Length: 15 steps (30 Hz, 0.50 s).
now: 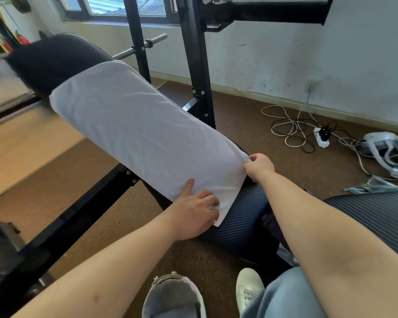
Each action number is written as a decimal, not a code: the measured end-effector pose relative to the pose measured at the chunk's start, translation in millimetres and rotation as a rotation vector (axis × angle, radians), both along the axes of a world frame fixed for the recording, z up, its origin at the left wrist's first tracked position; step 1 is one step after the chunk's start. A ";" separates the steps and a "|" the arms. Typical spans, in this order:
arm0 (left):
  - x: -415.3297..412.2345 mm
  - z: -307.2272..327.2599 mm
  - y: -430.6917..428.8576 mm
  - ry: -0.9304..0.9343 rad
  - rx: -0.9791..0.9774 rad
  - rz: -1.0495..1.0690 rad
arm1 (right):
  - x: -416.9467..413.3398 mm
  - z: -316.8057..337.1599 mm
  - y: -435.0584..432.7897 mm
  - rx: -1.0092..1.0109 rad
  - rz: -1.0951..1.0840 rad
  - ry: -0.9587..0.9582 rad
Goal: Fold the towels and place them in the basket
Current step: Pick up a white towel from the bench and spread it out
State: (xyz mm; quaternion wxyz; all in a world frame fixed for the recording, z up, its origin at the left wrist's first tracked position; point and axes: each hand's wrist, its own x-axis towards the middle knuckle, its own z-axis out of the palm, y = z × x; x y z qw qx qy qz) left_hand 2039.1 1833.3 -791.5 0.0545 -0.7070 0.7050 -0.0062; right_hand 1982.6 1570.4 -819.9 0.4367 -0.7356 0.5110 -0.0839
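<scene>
White towel [136,125], spread flat and lengthwise along the black padded bench [241,223]. Its near edge lies at your fingers and its far edge well beyond them, short of the bench's far end. Your left hand [193,210] grips the near left corner: one digit lies straight on the cloth, pointing away from you, while the others curl round the corner's edge. Your right hand [260,165] pinches the near right corner with curled fingers, and the cloth puckers at the pinch. The towel's near edge runs across the pad from one hand's fingers to the other's. Just nearer than your fingers, the ribbed pad lies bare. Beyond your right fingers stands the black rack [198,65]. A steel bar [152,41] crosses behind the rack, farther off and to the left. To the right of your right fingers, and well apart from them, loose cords [292,127] and a white power strip [321,137] lie on the brown floor [262,125]. They lie near the foot of the scuffed wall [308,53]. Nearer than both hands, between your forearms, two pale shoes [174,294] rest on the floor.
</scene>
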 end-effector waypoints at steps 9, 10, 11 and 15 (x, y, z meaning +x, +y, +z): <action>17.0 26.5 -3.2 0.556 -0.274 0.383 | 6.5 23.9 -1.8 0.005 -0.068 -0.183; 20.5 30.3 -3.7 0.593 -0.331 0.438 | 7.7 28.6 -1.6 0.000 -0.074 -0.209; 24.0 34.5 -4.1 0.612 -0.379 0.503 | 9.0 35.6 0.5 -0.005 -0.076 -0.242; 38.7 56.3 2.2 0.633 -0.517 0.699 | 20.1 60.9 5.2 -0.073 -0.037 -0.322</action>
